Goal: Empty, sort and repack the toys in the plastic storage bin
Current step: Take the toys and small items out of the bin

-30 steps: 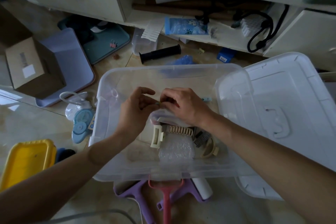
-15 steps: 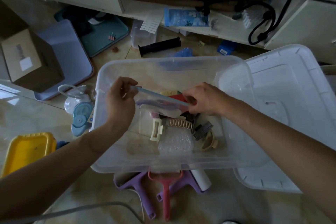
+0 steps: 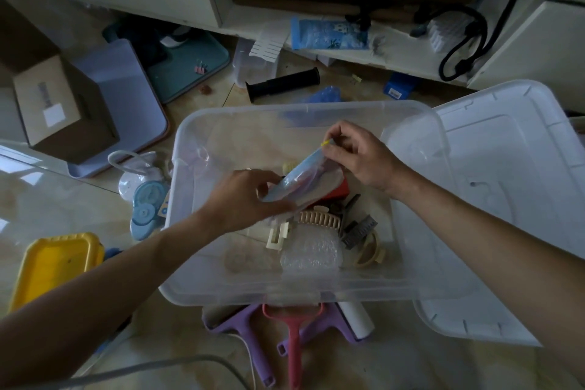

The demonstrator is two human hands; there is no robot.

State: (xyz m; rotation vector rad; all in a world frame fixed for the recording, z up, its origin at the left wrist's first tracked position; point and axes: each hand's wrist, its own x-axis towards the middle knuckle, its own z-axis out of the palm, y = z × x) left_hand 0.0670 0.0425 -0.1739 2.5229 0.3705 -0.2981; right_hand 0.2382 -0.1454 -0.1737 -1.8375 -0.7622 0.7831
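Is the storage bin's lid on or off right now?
Off. The lid lies beside the storage bin, partly under its right end, and both hands reach into the open top.

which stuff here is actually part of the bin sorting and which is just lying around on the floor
In the job:
- clear plastic storage bin
- clear zip bag with blue seal, held by left hand and right hand
- beige hair claw clip
- bubble wrap piece
- white bin lid

Lying about:
- brown cardboard box
- yellow plastic tub
- black rubber handlebar grip
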